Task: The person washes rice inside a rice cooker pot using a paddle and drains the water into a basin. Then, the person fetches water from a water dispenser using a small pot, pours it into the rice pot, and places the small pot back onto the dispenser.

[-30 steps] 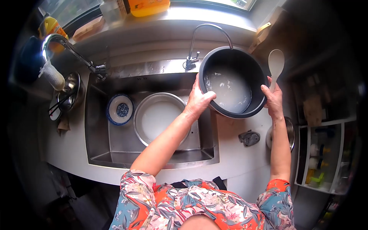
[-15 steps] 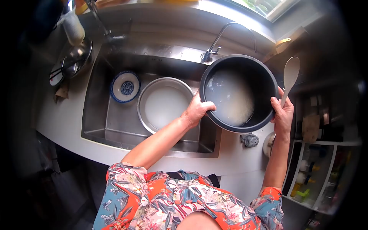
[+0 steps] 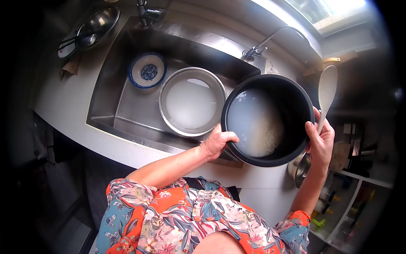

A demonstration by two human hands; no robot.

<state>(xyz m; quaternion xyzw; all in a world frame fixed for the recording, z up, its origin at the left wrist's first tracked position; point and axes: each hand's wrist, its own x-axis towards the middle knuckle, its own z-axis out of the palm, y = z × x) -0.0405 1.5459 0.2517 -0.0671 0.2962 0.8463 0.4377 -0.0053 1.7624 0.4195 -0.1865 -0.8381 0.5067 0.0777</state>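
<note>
My left hand (image 3: 219, 141) grips the near-left rim of a black rice cooker pot (image 3: 296, 106), thumb over the edge. Cloudy water (image 3: 245, 111) lies in the pot, with pale rice (image 3: 269, 134) at its bottom. The water has pooled to the left, so the pot looks tilted that way. On the right rim, my right hand (image 3: 320, 137) holds the pot and also a white rice paddle (image 3: 328, 89), which points upward. Left of the pot, a round metal basin (image 3: 190, 101) of whitish water stands in the sink (image 3: 127, 106), apart from a blue-rimmed bowl (image 3: 148, 70).
Two faucets stand behind the sink, one at its back left (image 3: 146, 19) and a thin curved one (image 3: 253, 51) at its right. A metal bowl (image 3: 103, 19) with dark chopsticks is on the left counter. Shelves (image 3: 338, 207) are at lower right, beyond a metal container (image 3: 301, 169).
The view has shifted, so the sink and its bowls sit differently in frame. The pot shows slightly lower and farther right, held by both hands as before. The paddle stays in my right hand.
</note>
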